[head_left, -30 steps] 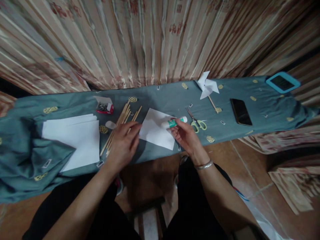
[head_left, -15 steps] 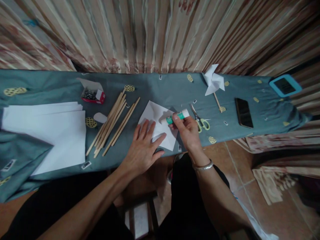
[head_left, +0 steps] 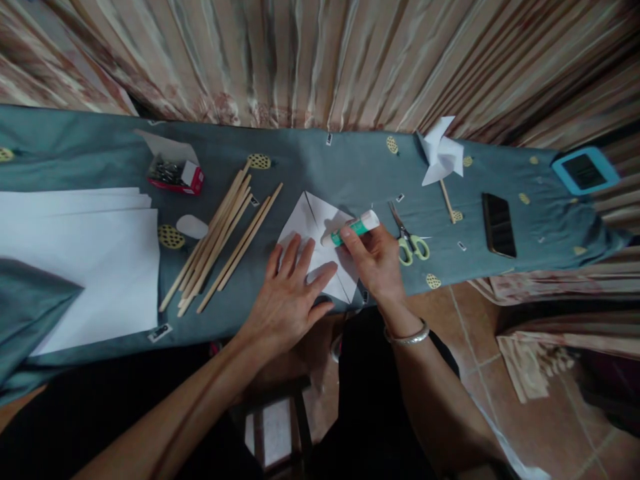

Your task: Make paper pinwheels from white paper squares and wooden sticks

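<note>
My left hand lies flat with fingers spread on a white square of paper. The paper has slits running in from its corners. My right hand grips a green and white glue stick, tilted, its tip at the middle of the paper. Just right of that hand lie scissors with light green handles. Several wooden sticks rest left of my left hand. Farther right, a white paper pinwheel on a wooden stick lies on the cloth.
On the left are white paper sheets, a small red box of metal pins and a white oval piece. A phone and a blue-framed device lie to the right on the teal cloth. Curtains hang behind.
The view has shifted slightly. The glue stick is now tilted more steeply, with its tip on the paper's middle, and the slits in the paper show more clearly. My left hand stays on the paper.
</note>
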A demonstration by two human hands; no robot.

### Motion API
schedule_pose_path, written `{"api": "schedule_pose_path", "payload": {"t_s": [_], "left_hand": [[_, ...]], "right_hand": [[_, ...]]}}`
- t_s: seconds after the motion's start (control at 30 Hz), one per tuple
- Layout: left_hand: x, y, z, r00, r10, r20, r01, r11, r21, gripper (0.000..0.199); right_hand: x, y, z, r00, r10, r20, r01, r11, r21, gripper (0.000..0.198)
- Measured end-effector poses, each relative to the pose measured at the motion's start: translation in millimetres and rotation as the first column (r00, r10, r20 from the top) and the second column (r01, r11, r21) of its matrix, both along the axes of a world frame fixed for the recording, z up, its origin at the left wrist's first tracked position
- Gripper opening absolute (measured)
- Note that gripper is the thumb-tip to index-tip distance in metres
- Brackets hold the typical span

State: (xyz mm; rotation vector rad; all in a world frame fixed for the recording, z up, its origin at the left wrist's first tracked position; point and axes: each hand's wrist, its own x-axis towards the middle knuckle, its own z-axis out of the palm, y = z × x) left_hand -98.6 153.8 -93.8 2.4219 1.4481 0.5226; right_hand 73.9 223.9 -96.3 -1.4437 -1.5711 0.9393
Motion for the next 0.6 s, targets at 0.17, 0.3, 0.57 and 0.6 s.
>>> {"api": "schedule_pose_path", "payload": {"t_s": [0.17, 0.3, 0.57, 0.6], "left_hand": [[0.3, -0.2, -0.5, 1.0, 0.001, -0.001, -0.001, 1.0, -0.011, 0.05], [0.5, -0.4, -0.4, 1.0, 0.004, 0.005, -0.004, 1.0, -0.008, 0.049], [0.9, 0.0, -0.7, 1.0, 0.005, 0.019, -0.005, 1.0, -0.02, 0.048], [1.0, 0.2, -0.6, 1.0, 0.005, 0.017, -0.004, 1.0, -0.022, 0.048]], "right_hand": [[-8.5, -0.2, 8.2, 0.996, -0.08, 0.031, 0.079, 0.997, 0.026, 0.029], [-10.3, -0.7, 8.6, 0.997, -0.069, 0.038, 0.068, 0.997, 0.029, 0.026], [-13.5, -1.6, 13.7, 0.995, -0.009, 0.104, 0.005, 0.999, 0.037, 0.026], [-13.8, -2.0, 15.1, 0.992, 0.001, 0.122, -0.006, 0.999, 0.041, 0.025]]}}
